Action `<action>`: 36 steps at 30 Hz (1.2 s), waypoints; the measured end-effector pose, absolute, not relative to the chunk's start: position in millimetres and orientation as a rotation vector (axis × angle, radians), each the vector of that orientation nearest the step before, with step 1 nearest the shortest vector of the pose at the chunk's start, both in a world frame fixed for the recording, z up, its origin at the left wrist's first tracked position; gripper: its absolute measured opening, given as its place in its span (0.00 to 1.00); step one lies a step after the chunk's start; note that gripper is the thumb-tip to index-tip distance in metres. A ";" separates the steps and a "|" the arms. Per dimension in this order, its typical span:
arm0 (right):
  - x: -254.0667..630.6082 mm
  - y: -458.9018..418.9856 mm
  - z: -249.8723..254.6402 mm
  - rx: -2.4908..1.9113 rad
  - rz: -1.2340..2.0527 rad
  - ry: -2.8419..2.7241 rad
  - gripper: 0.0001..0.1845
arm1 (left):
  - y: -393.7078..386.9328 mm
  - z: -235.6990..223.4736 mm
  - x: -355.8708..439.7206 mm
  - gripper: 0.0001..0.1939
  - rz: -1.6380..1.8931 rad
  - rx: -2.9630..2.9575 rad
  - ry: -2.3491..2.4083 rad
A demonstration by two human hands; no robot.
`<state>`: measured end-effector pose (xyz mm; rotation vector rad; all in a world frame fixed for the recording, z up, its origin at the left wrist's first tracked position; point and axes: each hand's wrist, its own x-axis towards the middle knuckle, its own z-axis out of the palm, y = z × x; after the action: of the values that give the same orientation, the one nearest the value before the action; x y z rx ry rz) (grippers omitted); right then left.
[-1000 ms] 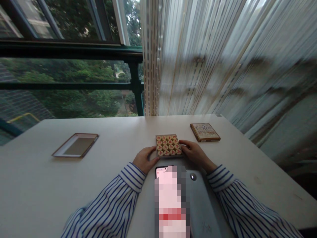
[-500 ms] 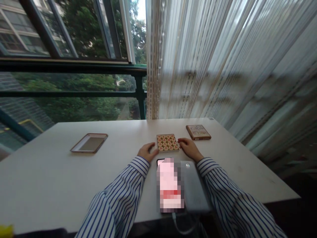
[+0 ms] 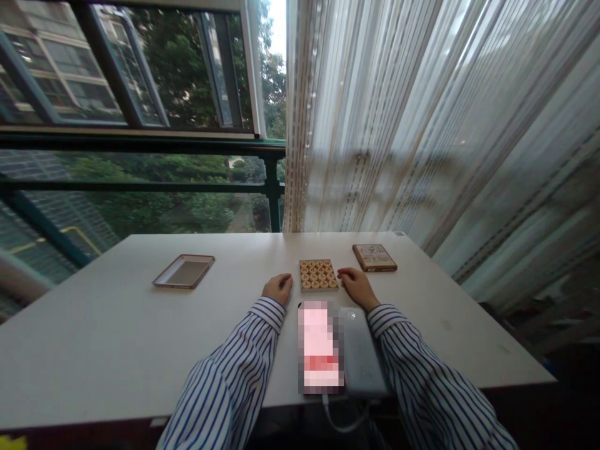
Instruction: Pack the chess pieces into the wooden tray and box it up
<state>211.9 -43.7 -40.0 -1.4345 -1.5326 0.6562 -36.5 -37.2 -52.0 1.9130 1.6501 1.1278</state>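
A square tray [image 3: 319,289] full of round Chinese chess pieces [image 3: 319,274] with red characters lies flat on the white table. My left hand [image 3: 278,288] rests just left of it, fingers curled in against the thumb and a small gap between hand and tray. On the other side, my right hand [image 3: 359,287] is beside the tray's right edge with its fingers bent and closed. Whether its fingertips touch the edge I cannot tell. No object shows in either hand.
An open shallow box lid [image 3: 209,264] lies to the left on the table [image 3: 117,331]. A brown printed box [image 3: 375,257] sits at the back right. Near me are a phone [image 3: 321,347] with a blurred screen, a grey power bank [image 3: 363,353] and a white cable [image 3: 337,428].
My left hand has drawn slightly away from the tray, and its thumb and fingers have closed together. My right hand has stayed beside the tray. The camera view has shifted a little.
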 end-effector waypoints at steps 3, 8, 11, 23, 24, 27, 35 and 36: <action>212.1 -44.6 -39.5 -1.414 0.686 -1.516 0.15 | -36.9 -53.7 -37.2 0.15 1.124 1.904 1.658; 213.2 -44.6 -40.9 -1.388 0.723 -1.477 0.15 | -37.8 -56.5 -38.8 0.14 1.112 1.904 1.650; 213.8 -46.0 -39.8 -1.372 0.754 -1.459 0.15 | -39.9 -57.0 -39.8 0.15 1.119 1.910 1.650; 215.5 -57.3 -29.3 -1.400 0.874 -1.416 0.16 | -50.9 -49.4 -41.1 0.13 1.172 1.928 1.600; 215.8 -57.2 -28.7 -1.407 0.873 -1.402 0.16 | -51.3 -48.7 -40.7 0.13 1.182 1.930 1.591; 216.5 -56.2 -26.7 -1.426 0.872 -1.369 0.18 | -52.4 -46.7 -40.2 0.12 1.207 1.912 1.586; 218.5 -58.6 -19.3 -1.455 0.875 -1.371 0.21 | -62.2 -39.5 -42.5 0.14 1.171 1.715 1.601; 219.3 -59.4 -17.1 -1.458 0.876 -1.397 0.22 | -65.1 -38.1 -43.8 0.14 1.179 1.695 1.597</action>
<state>219.3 -59.4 -17.1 -1.4584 -1.3970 0.8758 -43.8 -65.1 -38.1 1.6946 1.5968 1.1788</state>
